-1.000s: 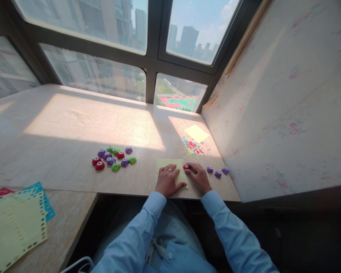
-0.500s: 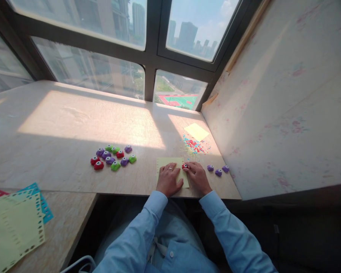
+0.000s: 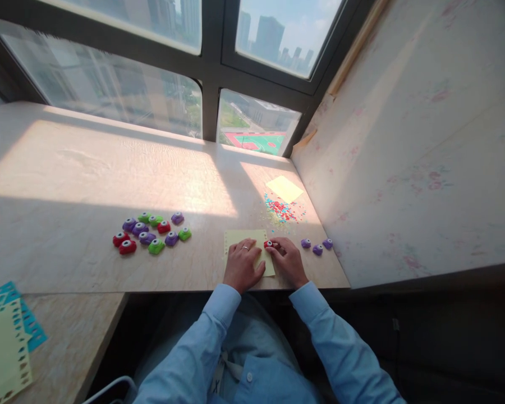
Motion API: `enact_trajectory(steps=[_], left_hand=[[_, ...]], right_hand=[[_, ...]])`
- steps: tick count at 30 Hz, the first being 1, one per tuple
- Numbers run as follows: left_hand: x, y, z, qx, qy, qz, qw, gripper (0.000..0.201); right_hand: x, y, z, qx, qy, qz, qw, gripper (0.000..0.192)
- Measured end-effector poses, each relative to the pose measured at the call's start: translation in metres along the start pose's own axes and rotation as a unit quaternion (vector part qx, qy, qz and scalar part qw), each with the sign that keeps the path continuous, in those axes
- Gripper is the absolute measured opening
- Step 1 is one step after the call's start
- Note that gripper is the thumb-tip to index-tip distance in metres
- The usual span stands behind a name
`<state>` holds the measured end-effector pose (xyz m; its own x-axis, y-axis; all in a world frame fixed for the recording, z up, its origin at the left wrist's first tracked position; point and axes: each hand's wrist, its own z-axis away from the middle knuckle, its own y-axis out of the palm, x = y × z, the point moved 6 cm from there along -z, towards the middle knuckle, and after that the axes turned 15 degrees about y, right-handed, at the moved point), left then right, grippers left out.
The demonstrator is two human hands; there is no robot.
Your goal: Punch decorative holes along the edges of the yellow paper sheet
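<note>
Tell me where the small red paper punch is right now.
The small red paper punch sits on the right edge of the pale yellow paper sheet, under the right hand fingertips.

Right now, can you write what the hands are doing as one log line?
left hand: flat on yellow paper | right hand: on red punch at paper's right edge | three purple punches: right

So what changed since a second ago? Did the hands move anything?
Hardly anything. The left hand stays flat on the pale yellow paper sheet, and the right hand keeps the small red paper punch at its right edge. The three purple punches haven't moved; only the camera tilted.
</note>
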<state>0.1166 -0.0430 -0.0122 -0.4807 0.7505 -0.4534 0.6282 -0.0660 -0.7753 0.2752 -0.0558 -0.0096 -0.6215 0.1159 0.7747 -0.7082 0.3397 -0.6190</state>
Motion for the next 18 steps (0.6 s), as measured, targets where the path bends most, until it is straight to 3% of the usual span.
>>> enact_trajectory(steps=[18], left_hand=[[-0.0002, -0.0015, -0.0010, -0.005, 0.003, 0.003, 1.000, 0.018]], right_hand=[[0.0054, -0.0046, 0.0055, 0.013, 0.023, -0.012, 1.000, 0.015]])
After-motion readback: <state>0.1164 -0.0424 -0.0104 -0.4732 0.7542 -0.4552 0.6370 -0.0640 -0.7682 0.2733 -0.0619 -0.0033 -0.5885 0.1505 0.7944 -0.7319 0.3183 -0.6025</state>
